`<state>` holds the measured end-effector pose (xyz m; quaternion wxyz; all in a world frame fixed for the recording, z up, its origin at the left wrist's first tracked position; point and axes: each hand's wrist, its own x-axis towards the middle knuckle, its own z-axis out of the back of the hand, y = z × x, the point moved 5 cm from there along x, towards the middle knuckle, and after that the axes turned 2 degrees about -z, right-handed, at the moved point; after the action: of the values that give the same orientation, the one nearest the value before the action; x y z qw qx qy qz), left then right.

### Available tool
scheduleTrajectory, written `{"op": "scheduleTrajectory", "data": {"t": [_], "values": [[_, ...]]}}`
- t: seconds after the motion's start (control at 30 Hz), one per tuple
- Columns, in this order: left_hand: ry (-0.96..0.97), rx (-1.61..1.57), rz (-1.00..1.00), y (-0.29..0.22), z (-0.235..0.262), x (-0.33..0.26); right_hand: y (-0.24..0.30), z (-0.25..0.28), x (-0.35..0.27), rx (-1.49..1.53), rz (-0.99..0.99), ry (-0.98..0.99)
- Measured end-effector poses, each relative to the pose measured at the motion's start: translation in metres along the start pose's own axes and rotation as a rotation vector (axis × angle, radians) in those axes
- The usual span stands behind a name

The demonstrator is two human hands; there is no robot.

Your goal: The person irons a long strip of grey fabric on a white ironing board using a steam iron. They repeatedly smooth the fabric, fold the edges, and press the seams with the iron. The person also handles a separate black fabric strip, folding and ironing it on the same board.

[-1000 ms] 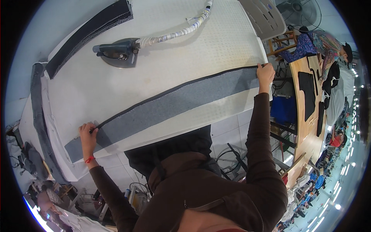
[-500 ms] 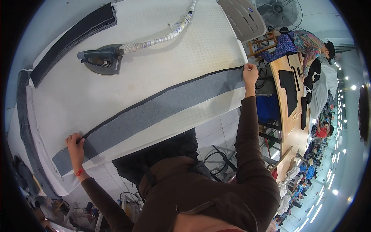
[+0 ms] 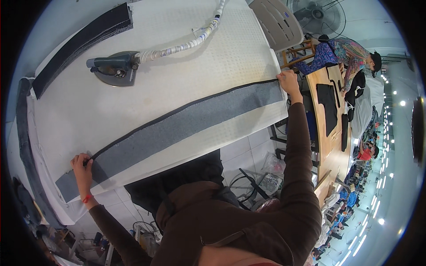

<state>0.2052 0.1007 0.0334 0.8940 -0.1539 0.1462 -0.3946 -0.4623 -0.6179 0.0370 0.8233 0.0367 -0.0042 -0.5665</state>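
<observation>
At the bottom of the frame, brown sleeves (image 3: 296, 150) are being stretched forward and apart. At lower left, the upper edge of a grey strip (image 3: 177, 123) is being pinched between the thumb and fingers of the left hand (image 3: 82, 173), the strip's left end being left to lie out past that hand. Right of centre, the strip's upper right corner is being pinched by the curled fingers of the right hand (image 3: 289, 82). Between them, the strip is being held flat across the middle of the frame, along the near side of a white table (image 3: 146, 102). At upper left, an iron (image 3: 116, 71) is being borne by the table, a wrapped hose (image 3: 177, 50) being led from it to the top edge. Beyond, a stack of dark strips (image 3: 80, 48) is being supported. At right, black pieces (image 3: 327, 108) are being carried by a wooden table (image 3: 330, 155).
</observation>
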Motion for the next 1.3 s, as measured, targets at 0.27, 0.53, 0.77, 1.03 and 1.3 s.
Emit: {"op": "scheduleTrajectory", "data": {"t": [0.27,0.53,0.77,1.03,1.3], "values": [[0.015,-0.012,-0.003,0.000,0.002,0.000,0.022,0.000,-0.010,0.027,0.195,0.030],[-0.038,-0.031,-0.049,-0.001,-0.005,-0.004,0.012,0.046,-0.043,0.337,0.138,-0.145],[-0.025,-0.025,-0.101,-0.005,0.006,-0.005,0.011,0.129,-0.064,0.309,0.066,-0.359],[-0.141,-0.130,-0.343,-0.086,-0.019,0.021,-0.106,0.163,0.029,-0.254,0.285,-0.284],[-0.274,-0.170,-0.192,-0.143,-0.071,0.013,-0.156,0.119,0.085,-0.375,0.124,-0.241]]}}
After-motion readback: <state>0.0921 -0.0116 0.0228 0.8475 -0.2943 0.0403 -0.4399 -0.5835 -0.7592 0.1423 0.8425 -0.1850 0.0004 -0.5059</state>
